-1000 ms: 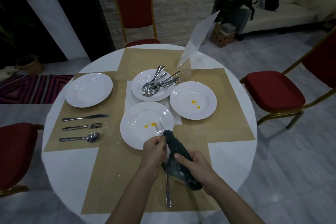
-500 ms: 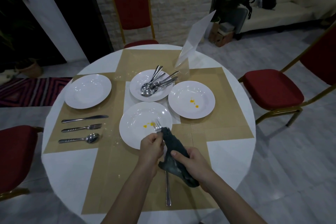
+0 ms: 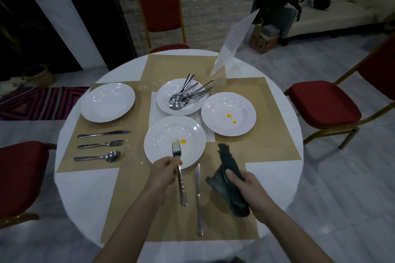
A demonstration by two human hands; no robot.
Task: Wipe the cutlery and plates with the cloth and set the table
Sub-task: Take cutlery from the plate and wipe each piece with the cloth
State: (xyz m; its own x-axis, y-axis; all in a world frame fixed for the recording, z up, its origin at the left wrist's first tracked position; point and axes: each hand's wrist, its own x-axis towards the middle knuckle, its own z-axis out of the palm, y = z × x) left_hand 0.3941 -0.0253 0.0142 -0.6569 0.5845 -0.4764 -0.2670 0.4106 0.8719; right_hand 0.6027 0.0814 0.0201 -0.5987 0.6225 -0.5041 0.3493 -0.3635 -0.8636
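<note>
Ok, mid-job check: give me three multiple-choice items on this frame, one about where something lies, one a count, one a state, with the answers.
1. Where does the loose knife at the near setting lie?
A. On the plate of cutlery
B. On the mat between the fork and the cloth
C. On the far left plate

2. How many white plates are on the table?
A. Three
B. Four
C. Five

3. What state is the nearest plate in?
A. Wiped clean
B. Stacked under another plate
C. Marked with an orange spot

Answers:
1 B: the knife lies flat on the brown mat, right of the fork that the left hand grips and left of the cloth that the right hand holds.
2 B: four plates show, one holding spare cutlery.
3 C: an orange spot sits near the fork's tines.
</note>
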